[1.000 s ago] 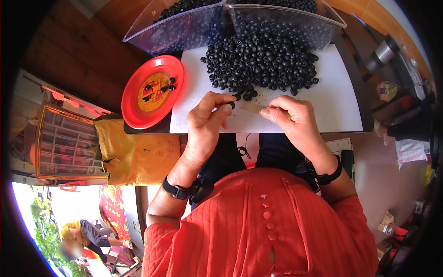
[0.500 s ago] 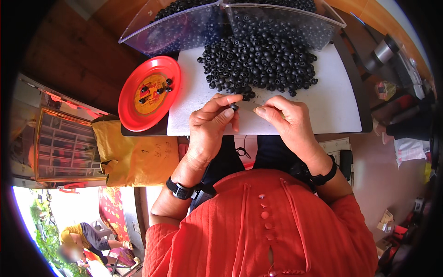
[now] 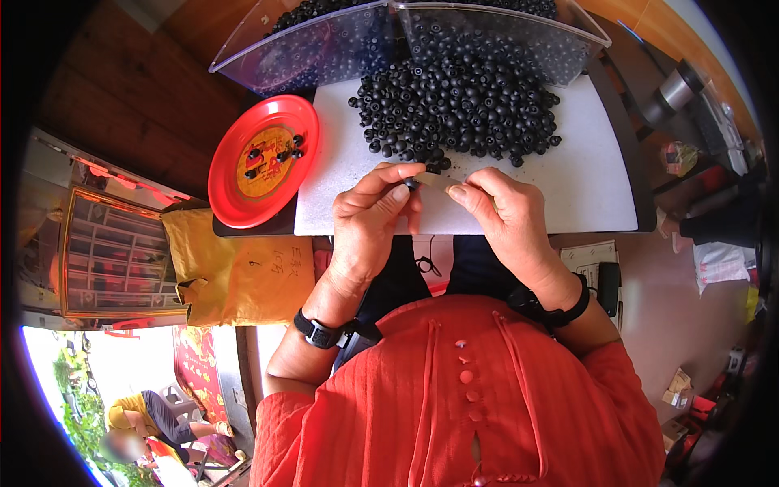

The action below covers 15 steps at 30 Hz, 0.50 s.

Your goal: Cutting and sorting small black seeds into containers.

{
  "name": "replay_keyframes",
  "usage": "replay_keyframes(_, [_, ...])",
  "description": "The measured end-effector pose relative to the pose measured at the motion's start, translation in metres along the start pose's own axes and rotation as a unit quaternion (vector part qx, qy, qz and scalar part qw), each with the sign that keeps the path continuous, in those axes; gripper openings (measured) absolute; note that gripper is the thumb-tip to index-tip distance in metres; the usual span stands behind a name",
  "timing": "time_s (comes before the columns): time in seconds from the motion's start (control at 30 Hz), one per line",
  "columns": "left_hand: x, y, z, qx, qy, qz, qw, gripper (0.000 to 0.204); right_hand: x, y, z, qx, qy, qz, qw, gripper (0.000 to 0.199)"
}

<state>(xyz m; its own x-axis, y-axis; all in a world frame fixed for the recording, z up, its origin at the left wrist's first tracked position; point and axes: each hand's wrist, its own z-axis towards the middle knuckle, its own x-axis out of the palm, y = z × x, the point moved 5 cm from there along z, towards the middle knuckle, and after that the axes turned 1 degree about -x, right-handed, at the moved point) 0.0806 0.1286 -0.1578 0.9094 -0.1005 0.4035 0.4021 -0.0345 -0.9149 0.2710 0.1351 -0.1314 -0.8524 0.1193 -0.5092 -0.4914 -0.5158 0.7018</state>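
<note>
Between the thumb and fingers of my left hand (image 3: 365, 213) is one small black round bead-like piece (image 3: 411, 184). My right hand (image 3: 510, 215) pinches a thin, flat, pale blade (image 3: 436, 180), whose tip reaches the piece in my left hand. Both hands are over the near edge of a white board (image 3: 596, 174). Just beyond them spreads a heap of black round pieces (image 3: 462, 105), many showing a hole. To the left, a red plate (image 3: 229, 199) with a yellow printed middle carries several black pieces (image 3: 284, 155).
Two clear plastic bins (image 3: 324, 61) full of black pieces stand behind the heap. A yellow paper bag (image 3: 243, 272) is below the plate. At the right are a metal cup (image 3: 675, 88) and a white bag (image 3: 720, 266). Another person (image 3: 154, 418) sits at the lower left.
My hands stay almost in place. The blade and the piece in my left hand have shifted very slightly against each other; the rest looks the same.
</note>
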Motion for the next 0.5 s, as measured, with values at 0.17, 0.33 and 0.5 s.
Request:
replay_keyframes(0.17, [0.0003,0.0004,-0.0006,0.032,0.022,0.02,0.999,0.03,-0.0005,-0.0008,0.0008,-0.004,0.002,0.005,1.0,0.022])
replay_keyframes(0.33, [0.0,0.0009,-0.0003,0.044,0.03,0.019,0.998,0.03,-0.0009,-0.0009,0.0016,0.003,0.006,0.015,1.0,0.022])
replay_keyframes(0.5, [-0.0008,-0.0005,0.0006,0.018,0.022,-0.005,1.0,0.03,-0.0016,-0.0004,0.0023,0.009,0.01,0.022,1.0,0.021])
